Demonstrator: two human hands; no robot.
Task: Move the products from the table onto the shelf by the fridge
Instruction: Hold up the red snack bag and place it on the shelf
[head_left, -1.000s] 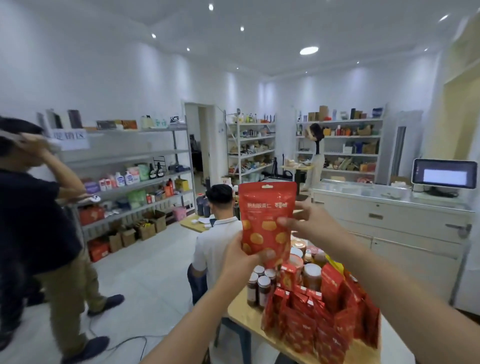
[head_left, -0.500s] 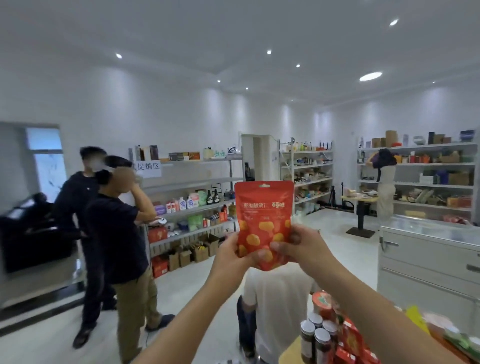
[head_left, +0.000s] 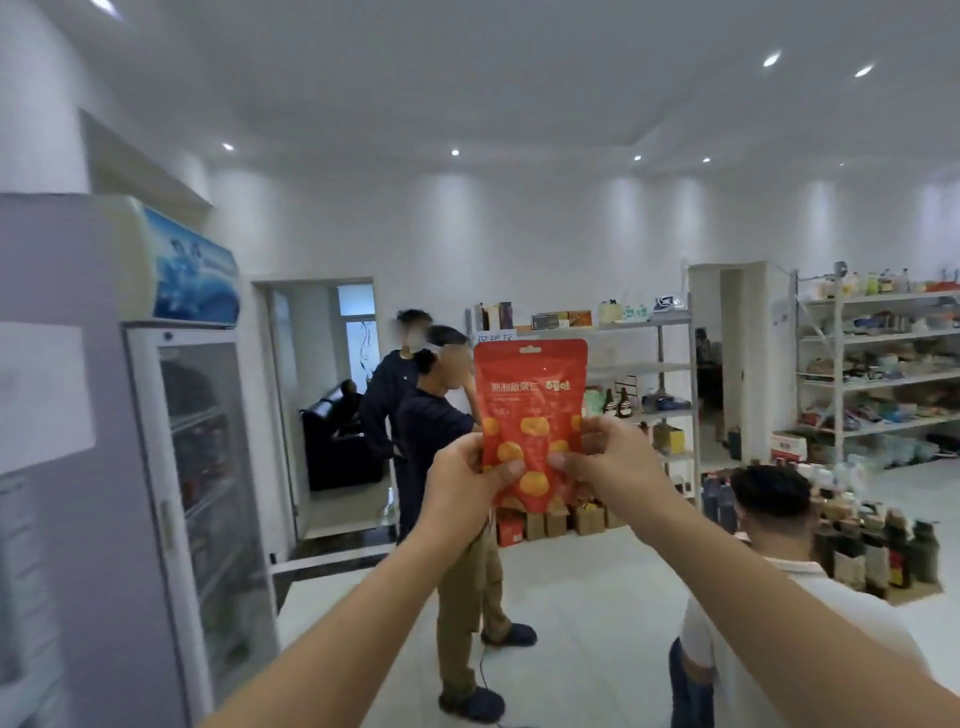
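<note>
Your left hand (head_left: 462, 483) and right hand (head_left: 608, 457) are each pinching the lower part of the red pouch (head_left: 530, 410), holding it upright in mid-air, well apart from the surface (head_left: 911, 594). Judgement: you are carrying it across. The fridge (head_left: 197, 467) is standing at left. The next move is calling for you to find the shelf beside it, which I cannot identify.

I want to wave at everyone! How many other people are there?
3: a standing person left of the red pouch, another person behind them, a seated person lower right. More may be hidden.
</note>
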